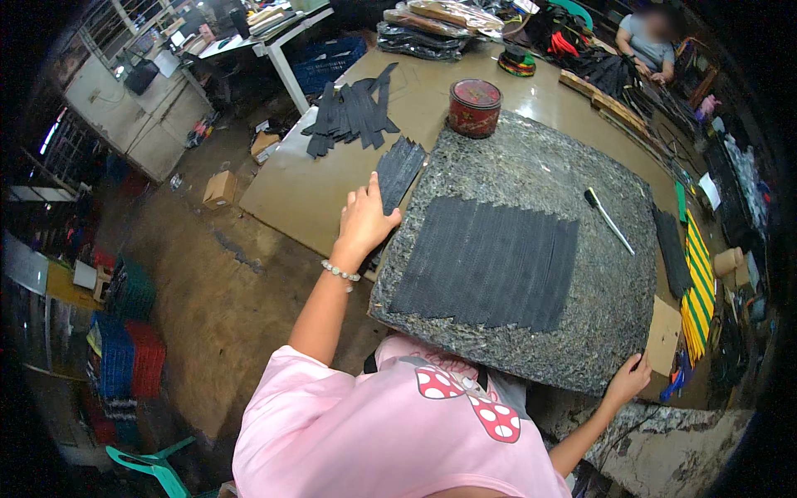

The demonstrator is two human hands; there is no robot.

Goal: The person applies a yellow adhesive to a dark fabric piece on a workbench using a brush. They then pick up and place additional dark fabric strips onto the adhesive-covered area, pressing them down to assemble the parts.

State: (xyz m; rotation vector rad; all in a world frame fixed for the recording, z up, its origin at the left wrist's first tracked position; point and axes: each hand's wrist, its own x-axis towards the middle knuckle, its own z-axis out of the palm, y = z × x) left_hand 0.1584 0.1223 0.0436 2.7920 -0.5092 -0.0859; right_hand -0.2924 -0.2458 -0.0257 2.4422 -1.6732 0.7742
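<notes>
A thick grey speckled slab [531,166] lies across the table corner in front of me. On it a block of black ribbed strips [486,261] is laid side by side, with jagged ends. My left hand [365,220] rests at a stack of black strips [400,170] beside the slab's left edge, fingers stretched and thumb apart. At the slab's near right corner, my right hand [628,380] has its fingers closed on the lower corner of a tan cardboard piece [662,336]. A brush with a white handle [610,222] lies on the slab's right part.
A round red tin [475,108] stands on the slab's far left corner. More black strips [353,114] lie loosely at the table's far left. Yellow-green striped bands [699,282] and a black bundle [671,249] lie to the right. A person [649,54] sits at the far right.
</notes>
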